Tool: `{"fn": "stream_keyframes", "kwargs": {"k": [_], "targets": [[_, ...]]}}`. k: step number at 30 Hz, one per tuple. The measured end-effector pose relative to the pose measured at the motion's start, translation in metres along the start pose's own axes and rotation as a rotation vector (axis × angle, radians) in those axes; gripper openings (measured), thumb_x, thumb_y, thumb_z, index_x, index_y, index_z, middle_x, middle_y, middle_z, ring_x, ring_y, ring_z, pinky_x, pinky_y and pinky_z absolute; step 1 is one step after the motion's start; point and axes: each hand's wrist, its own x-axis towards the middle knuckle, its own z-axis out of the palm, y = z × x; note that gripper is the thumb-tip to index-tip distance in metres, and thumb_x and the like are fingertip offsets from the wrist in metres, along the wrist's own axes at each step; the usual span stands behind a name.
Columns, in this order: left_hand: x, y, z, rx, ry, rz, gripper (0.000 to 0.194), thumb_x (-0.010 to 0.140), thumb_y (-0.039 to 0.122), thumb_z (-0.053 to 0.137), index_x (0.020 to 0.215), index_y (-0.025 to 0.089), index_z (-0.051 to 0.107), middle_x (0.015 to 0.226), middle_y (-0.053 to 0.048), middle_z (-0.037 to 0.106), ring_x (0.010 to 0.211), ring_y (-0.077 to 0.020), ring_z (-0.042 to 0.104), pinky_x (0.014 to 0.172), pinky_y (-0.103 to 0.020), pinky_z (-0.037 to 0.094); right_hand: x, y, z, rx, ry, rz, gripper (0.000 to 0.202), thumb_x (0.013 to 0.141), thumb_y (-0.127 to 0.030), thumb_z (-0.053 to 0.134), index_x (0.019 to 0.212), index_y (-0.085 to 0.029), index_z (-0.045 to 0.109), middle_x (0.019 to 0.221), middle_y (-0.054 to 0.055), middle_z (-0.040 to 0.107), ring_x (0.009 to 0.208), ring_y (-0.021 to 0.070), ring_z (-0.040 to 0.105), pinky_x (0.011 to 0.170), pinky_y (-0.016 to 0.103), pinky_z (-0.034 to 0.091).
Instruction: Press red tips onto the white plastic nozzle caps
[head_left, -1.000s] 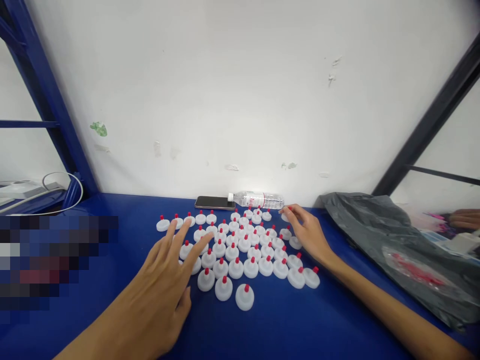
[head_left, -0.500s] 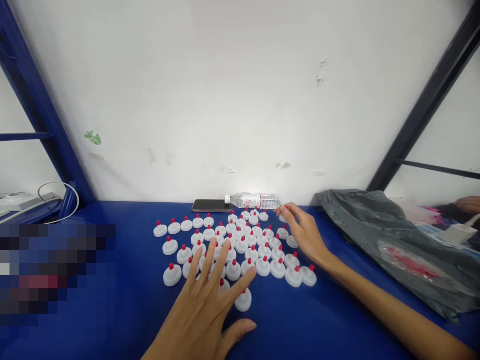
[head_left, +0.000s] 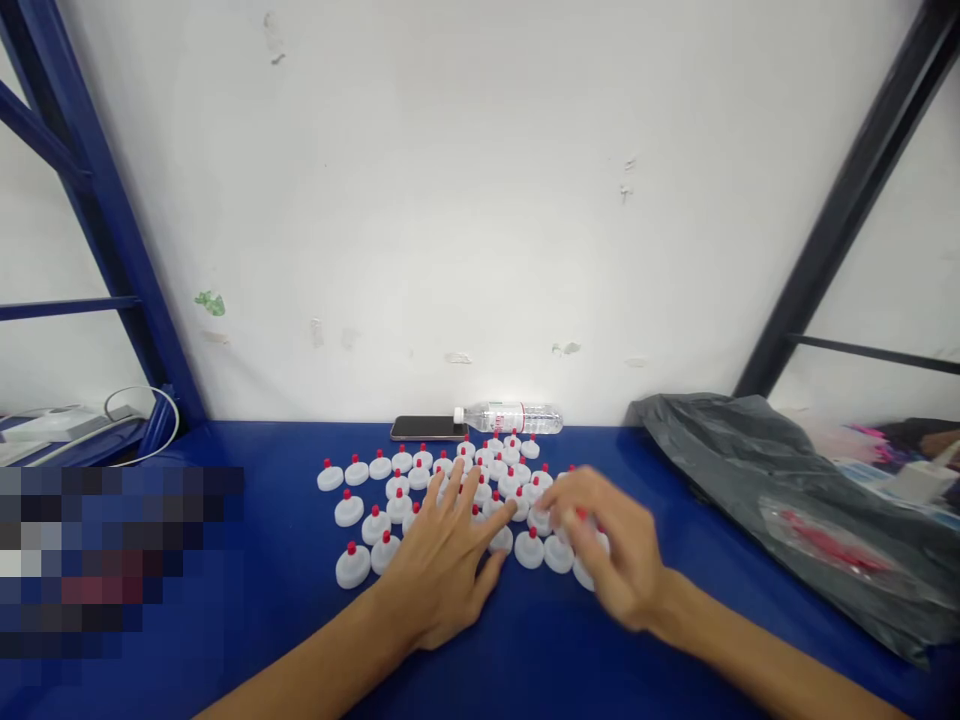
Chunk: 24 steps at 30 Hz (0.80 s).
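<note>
White caps [head_left: 529, 548] with red tips are standing tips-up on the table [head_left: 300, 650], in a cluster on the near side of the bottle [head_left: 517, 418] and out to its left; their broad bases are probably keeping them upright. In the head view, the left hand [head_left: 442, 560] is resting or hovering palm down in front of the bottle, its fingers fanned wide over the caps and gripping nothing that shows; such a spread is likely letting one hand cover several caps at once. The right hand [head_left: 615, 540] is curling in front and to the right of the bottle, thumb and fingertips drawn close together. A red tip is showing by the thumb, but blur is hiding the contact, so I cannot tell whether it is holding that cap. The bottle is lying on its side by the wall [head_left: 450, 200], with the phone [head_left: 420, 428] lying flat at its left end, both presumably staying out of the hands' way. Right of the bottle, a grey bag [head_left: 720, 470] is lying slack, bearing a pouch [head_left: 825, 540] with red contents.
</note>
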Motion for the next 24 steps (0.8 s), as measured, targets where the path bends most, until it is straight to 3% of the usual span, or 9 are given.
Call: {"fn": "stream_keyframes", "kwargs": {"k": [2, 4, 5, 9, 12, 16, 19, 22, 24], "targets": [[0.003, -0.002, 0.001, -0.037, 0.001, 0.010, 0.053, 0.104, 0.036, 0.054, 0.156, 0.027, 0.052, 0.165, -0.023, 0.043, 0.157, -0.0486, 0.031, 0.118, -0.075, 0.037, -0.009, -0.011, 0.011, 0.099, -0.144, -0.246, 0.018, 0.104, -0.030, 0.047, 0.095, -0.026, 0.062, 0.085, 0.004, 0.077, 0.074, 0.0199, 0.072, 0.072, 0.033, 0.056], [0.005, -0.004, 0.002, -0.059, 0.035, 0.031, 0.054, 0.103, 0.038, 0.055, 0.155, 0.024, 0.051, 0.167, -0.024, 0.039, 0.158, -0.0477, 0.030, 0.119, -0.074, 0.036, -0.016, -0.016, 0.020, 0.161, -0.285, -0.358, 0.014, 0.104, -0.028, 0.048, 0.099, -0.024, 0.061, 0.083, 0.005, 0.076, 0.070, 0.0188, 0.070, 0.068, 0.032, 0.055], [0.005, -0.005, 0.003, -0.062, 0.063, 0.042, 0.055, 0.102, 0.037, 0.055, 0.155, 0.023, 0.051, 0.168, -0.024, 0.037, 0.158, -0.0472, 0.029, 0.119, -0.074, 0.035, -0.018, -0.017, 0.024, 0.178, -0.357, -0.329, 0.014, 0.104, -0.028, 0.049, 0.099, -0.024, 0.061, 0.082, 0.005, 0.075, 0.069, 0.0184, 0.068, 0.067, 0.032, 0.053], [0.003, -0.009, 0.004, -0.057, 0.129, 0.109, 0.062, 0.093, 0.024, 0.061, 0.154, 0.020, 0.050, 0.168, -0.025, 0.035, 0.159, -0.0469, 0.026, 0.121, -0.076, 0.029, -0.018, -0.009, 0.031, 0.211, -0.579, 0.014, 0.023, 0.109, -0.033, 0.044, 0.095, -0.024, 0.060, 0.084, 0.002, 0.071, 0.072, 0.0158, 0.065, 0.070, 0.027, 0.051], [0.002, -0.013, 0.003, -0.114, 0.130, 0.160, 0.068, 0.084, 0.017, 0.061, 0.151, 0.016, 0.051, 0.159, -0.027, 0.043, 0.154, -0.0471, 0.033, 0.119, -0.075, 0.032, -0.013, 0.001, 0.032, 0.199, -0.583, 0.135, 0.029, 0.112, -0.037, 0.040, 0.094, -0.023, 0.059, 0.084, 0.001, 0.069, 0.073, 0.0147, 0.064, 0.074, 0.026, 0.050], [0.002, -0.017, -0.003, -0.290, 0.243, 0.081, 0.046, 0.099, 0.013, 0.043, 0.143, 0.019, 0.055, 0.145, -0.019, 0.052, 0.136, -0.0344, 0.051, 0.112, -0.059, 0.046, -0.007, 0.017, 0.032, 0.169, -0.549, 0.227, 0.035, 0.112, -0.041, 0.042, 0.089, -0.022, 0.060, 0.085, 0.002, 0.069, 0.076, 0.0161, 0.064, 0.077, 0.028, 0.049], [0.001, -0.016, -0.011, -0.363, 0.313, 0.048, 0.035, 0.104, 0.018, 0.040, 0.134, 0.020, 0.058, 0.134, -0.015, 0.055, 0.123, -0.0302, 0.054, 0.104, -0.052, 0.049, -0.007, 0.024, 0.031, 0.156, -0.529, 0.269, 0.033, 0.110, -0.040, 0.045, 0.088, -0.022, 0.062, 0.086, 0.001, 0.069, 0.077, 0.0163, 0.063, 0.078, 0.029, 0.048], [0.000, -0.012, -0.018, -0.339, 0.352, 0.136, 0.023, 0.101, 0.022, 0.049, 0.119, 0.018, 0.063, 0.120, -0.014, 0.057, 0.110, -0.0303, 0.054, 0.094, -0.052, 0.050, -0.010, 0.025, 0.030, 0.147, -0.512, 0.310, 0.016, 0.105, -0.037, 0.055, 0.102, -0.023, 0.063, 0.089, 0.000, 0.070, 0.076, 0.0164, 0.061, 0.076, 0.029, 0.047], [0.000, -0.008, -0.018, -0.297, 0.349, 0.204, 0.015, 0.098, 0.024, 0.053, 0.107, 0.017, 0.064, 0.107, -0.012, 0.059, 0.099, -0.0289, 0.053, 0.088, -0.051, 0.049, -0.014, 0.023, 0.030, 0.155, -0.496, 0.347, 0.025, 0.101, -0.032, 0.060, 0.125, -0.025, 0.055, 0.093, -0.001, 0.072, 0.076, 0.0161, 0.061, 0.075, 0.029, 0.047]]}}
